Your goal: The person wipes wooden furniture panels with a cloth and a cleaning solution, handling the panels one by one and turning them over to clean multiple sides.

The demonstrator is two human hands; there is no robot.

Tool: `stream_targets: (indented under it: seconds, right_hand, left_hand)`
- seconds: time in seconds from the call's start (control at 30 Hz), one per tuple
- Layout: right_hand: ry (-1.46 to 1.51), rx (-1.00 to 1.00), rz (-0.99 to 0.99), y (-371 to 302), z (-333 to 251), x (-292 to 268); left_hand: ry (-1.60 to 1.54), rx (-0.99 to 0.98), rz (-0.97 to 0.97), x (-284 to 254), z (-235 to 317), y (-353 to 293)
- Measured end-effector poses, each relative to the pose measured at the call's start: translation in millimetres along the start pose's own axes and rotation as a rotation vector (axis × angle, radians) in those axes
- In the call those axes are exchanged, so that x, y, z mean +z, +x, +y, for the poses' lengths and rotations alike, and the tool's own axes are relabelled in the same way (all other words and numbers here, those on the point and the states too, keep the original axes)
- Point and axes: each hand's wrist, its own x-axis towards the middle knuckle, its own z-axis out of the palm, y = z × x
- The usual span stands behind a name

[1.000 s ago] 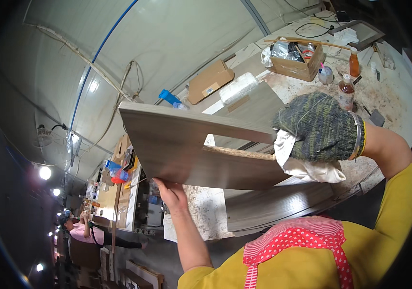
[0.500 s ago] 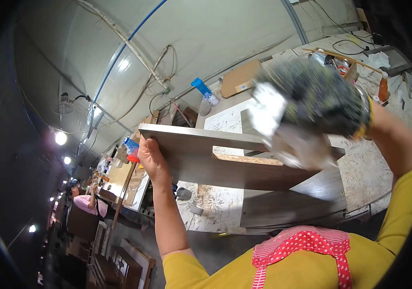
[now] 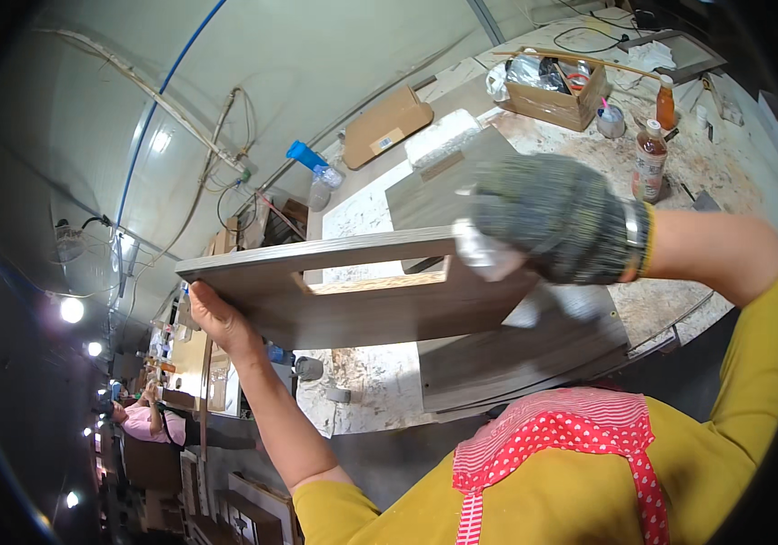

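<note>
A grey-brown wood-grain board (image 3: 371,313) with a long rectangular slot is held up tilted above the workbench. My bare left hand (image 3: 225,322) grips its left end, thumb on the face towards me. My right hand (image 3: 557,218), in a dark grey-green knit glove, is closed on a crumpled white cloth (image 3: 484,252). The cloth lies against the board just right of the slot, blurred by motion. The glove hides part of the board's upper right. More wood-grain panels (image 3: 525,354) lie beneath on the bench.
A wooden box (image 3: 553,102) of wrapped items stands at the far right, with bottles (image 3: 650,163) of brownish drink nearby. Cardboard (image 3: 389,127) and a blue-topped bottle (image 3: 305,154) sit along the wall. Another person (image 3: 148,420) works far left.
My gloved right hand has come lower towards the board with the cloth, near the slot's right end. The view has swung right, uncovering the box and bottles. My left hand keeps its grip.
</note>
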Motion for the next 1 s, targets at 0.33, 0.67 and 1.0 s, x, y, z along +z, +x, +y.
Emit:
stream_targets:
  seconds: [0.33,0.67,1.0]
  right_hand:
    - [0.326,0.619,-0.384,-163.6,3.9,-13.2]
    - [0.446,0.648,-0.236,-112.7,-32.1,29.1]
    - [0.410,0.562,-0.318,-142.0,-37.2,64.6]
  left_hand:
    - [-0.028,-0.080,0.079,27.0,-43.0,21.1]
    - [-0.061,-0.148,0.269,23.7,-55.8,4.4]
    - [-0.298,-0.269,0.236,38.8,-51.6,-8.8]
